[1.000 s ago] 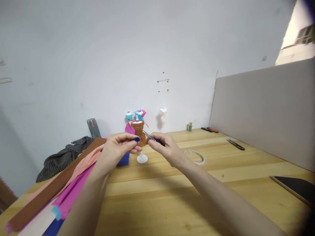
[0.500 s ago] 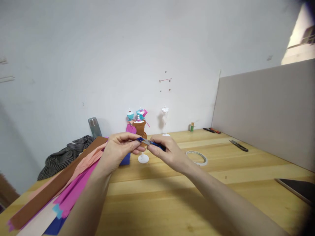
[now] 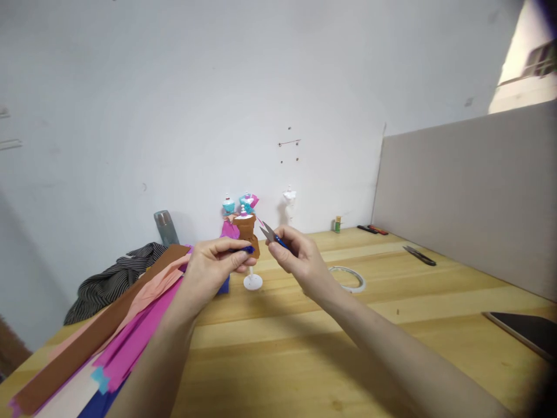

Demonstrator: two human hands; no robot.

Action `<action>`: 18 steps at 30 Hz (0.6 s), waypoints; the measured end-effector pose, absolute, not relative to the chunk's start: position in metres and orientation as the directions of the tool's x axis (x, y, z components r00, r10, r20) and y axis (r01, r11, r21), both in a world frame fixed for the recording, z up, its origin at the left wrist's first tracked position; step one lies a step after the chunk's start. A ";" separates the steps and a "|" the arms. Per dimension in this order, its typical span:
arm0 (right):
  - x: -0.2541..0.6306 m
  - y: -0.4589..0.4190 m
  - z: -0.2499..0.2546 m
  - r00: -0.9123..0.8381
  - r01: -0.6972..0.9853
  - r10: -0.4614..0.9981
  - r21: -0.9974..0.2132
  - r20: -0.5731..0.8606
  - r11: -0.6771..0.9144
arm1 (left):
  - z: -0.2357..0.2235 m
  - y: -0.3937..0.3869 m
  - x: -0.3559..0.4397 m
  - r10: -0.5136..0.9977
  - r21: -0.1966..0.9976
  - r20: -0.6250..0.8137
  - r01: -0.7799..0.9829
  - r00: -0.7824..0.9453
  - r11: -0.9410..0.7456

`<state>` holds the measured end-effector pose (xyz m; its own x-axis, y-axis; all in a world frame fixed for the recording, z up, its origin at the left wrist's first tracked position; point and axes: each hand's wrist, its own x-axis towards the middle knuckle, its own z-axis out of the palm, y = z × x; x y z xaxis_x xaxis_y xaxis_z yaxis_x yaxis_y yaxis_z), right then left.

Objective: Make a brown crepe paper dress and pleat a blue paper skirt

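Note:
My left hand point(image 3: 213, 268) pinches a small dark blue piece of paper point(image 3: 248, 249) between thumb and fingers. My right hand point(image 3: 298, 258) grips small blue-handled snips point(image 3: 272, 235), blades apart and pointing up-left, a little right of the blue piece. Just behind both hands stands a tiny mannequin in a brown paper dress point(image 3: 246, 227) on a white round base point(image 3: 253, 283).
Long strips of brown, peach, pink and blue paper point(image 3: 108, 331) lie at the left, beside striped cloth point(image 3: 108, 278) and a grey flask point(image 3: 166, 227). More small mannequins point(image 3: 289, 203) stand by the wall. A tape roll point(image 3: 348, 278), black snips point(image 3: 418, 255), a green spool point(image 3: 336, 224) and a dark tablet point(image 3: 524, 331) lie at the right.
The snips were at the blue piece half a second ago; my right hand has lifted them up and right, away from it, blades now apart. My left hand keeps its pinch.

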<state>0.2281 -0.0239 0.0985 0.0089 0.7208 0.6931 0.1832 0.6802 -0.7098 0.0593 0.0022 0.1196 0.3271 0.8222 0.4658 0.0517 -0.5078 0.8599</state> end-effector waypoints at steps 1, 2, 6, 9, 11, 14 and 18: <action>0.228 -0.024 0.099 0.018 0.126 0.729 -0.725 0.684 0.677 | 0.118 0.003 0.060 0.801 0.832 0.501 0.073 0.328 -0.550; 0.227 -0.024 0.098 0.016 0.071 0.742 -0.741 0.670 0.667 | 0.116 0.004 0.060 0.769 0.787 0.552 0.105 0.321 -0.608; 0.223 -0.024 0.096 -0.020 -0.144 0.826 -0.819 0.563 0.555 | 0.113 0.004 0.061 0.513 0.419 0.793 0.317 0.329 -0.851; 0.220 -0.023 0.096 -0.012 -0.191 0.858 -0.844 0.513 0.502 | 0.114 0.000 0.064 0.357 0.181 0.839 0.407 0.411 -0.895; 0.219 -0.023 0.097 0.008 -0.160 0.866 -0.854 0.501 0.495 | 0.115 -0.003 0.066 0.328 0.112 0.824 0.434 0.463 -0.894; 0.219 -0.022 0.099 0.021 -0.090 0.882 -0.878 0.470 0.470 | 0.114 -0.006 0.069 0.329 0.080 0.799 0.454 0.503 -0.887; 0.219 -0.020 0.100 0.037 -0.029 0.898 -0.898 0.438 0.439 | 0.114 -0.006 0.070 0.356 0.099 0.781 0.461 0.513 -0.882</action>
